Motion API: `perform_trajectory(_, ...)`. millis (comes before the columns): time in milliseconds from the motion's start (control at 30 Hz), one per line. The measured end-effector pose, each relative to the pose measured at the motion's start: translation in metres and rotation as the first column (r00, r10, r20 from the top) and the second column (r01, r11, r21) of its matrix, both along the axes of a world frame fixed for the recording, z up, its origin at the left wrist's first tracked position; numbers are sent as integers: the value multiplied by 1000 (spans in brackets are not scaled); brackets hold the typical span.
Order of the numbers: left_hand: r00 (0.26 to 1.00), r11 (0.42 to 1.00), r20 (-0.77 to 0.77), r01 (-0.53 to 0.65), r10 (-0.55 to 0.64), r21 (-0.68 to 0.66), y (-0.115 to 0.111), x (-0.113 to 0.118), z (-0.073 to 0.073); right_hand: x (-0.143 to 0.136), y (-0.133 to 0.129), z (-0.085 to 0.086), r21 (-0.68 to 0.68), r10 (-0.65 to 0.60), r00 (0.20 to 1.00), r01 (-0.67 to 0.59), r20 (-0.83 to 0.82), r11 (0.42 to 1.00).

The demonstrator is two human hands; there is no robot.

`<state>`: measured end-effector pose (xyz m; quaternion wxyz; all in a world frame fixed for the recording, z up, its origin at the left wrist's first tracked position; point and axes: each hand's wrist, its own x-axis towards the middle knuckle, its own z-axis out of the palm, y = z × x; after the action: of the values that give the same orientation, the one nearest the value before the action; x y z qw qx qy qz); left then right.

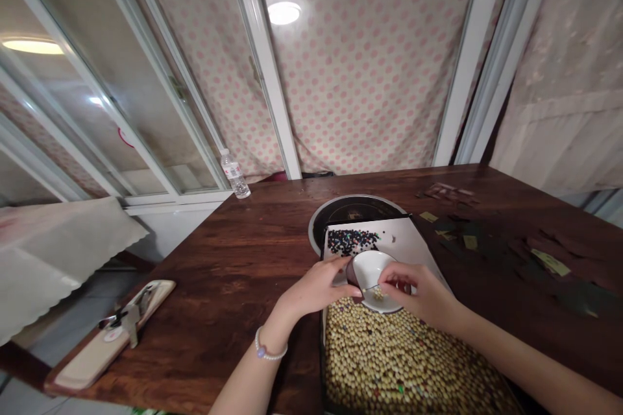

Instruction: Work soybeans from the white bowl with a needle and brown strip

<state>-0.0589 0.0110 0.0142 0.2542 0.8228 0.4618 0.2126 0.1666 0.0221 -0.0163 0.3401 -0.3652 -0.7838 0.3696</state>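
Note:
A white bowl (370,266) with a few pale beads in it rests on a tray (322,343), tilted slightly. Around the bowl's left side curves my left hand (324,285), thumb and fingers gripping a dark piece at its rim. Inside the bowl, the fingertips of my right hand (411,288) are pinched together near the beads; what they hold is too small to make out. Many yellowish beads (384,356) fill the near part of the tray. Black beads (348,241) mixed with a few coloured ones lie on white paper (409,237) at its far end.
A round dark plate (355,207) lies beyond the tray on the wooden table (228,266). A water bottle (236,175) stands at the back left. Dark pieces with yellow labels (549,262) are spread at the right. A pale board (92,360) with a metal tool lies at the left edge.

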Motion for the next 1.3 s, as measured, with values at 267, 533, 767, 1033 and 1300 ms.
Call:
perform_trajectory(267, 996, 998, -72, -51, 53, 39, -3, 7, 1, 2, 3, -5, -8, -50, 998, 50, -34, 999)
perform_trajectory(533, 995, 993, -59, -74, 80, 94, -6, 13, -4, -1, 0, -6, 94, -47, 999, 45, 25, 995)
perform_trajectory(767, 999, 997, -26, -32, 33, 68, -4, 9, -3, -1, 2, -8, 209, -81, 995, 67, 57, 976)
perform_trajectory(1033, 999, 998, -10, 52, -52, 20, -5, 9, 1, -1, 2, -6, 161, -63, 996, 51, 66, 986)
perform_trajectory(1300, 997, 997, -39, 63, -64, -36, -7, 10, 4, -2, 1, -5, 185, -47, 996, 31, 78, 982)
